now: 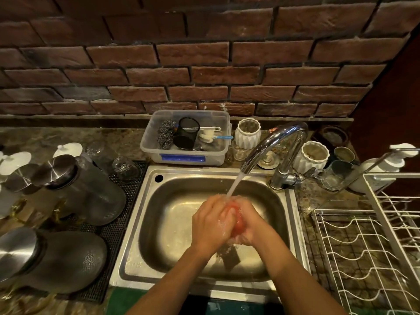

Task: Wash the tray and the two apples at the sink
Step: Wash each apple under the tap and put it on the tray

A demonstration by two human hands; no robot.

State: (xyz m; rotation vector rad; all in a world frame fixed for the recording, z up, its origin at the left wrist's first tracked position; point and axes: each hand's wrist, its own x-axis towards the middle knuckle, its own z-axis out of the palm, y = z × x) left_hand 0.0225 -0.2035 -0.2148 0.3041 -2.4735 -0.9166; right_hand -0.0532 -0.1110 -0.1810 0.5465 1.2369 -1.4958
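Note:
A red apple (236,218) is clasped between both my hands over the steel sink (172,214). My left hand (210,223) wraps its left side and my right hand (251,220) cups its right side. Water streams from the chrome faucet (276,142) onto the apple and my fingers. Most of the apple is hidden by my hands. A dark rectangular object (230,258) lies on the sink floor under my wrists. I see no tray and no second apple.
A clear plastic box (185,155) with scourers and brushes stands behind the sink. Large lidded glass jars (79,192) crowd the mat on the left. A white wire dish rack (368,253) sits on the right, with white ceramic jars (311,156) and a soap pump (386,165) near the faucet.

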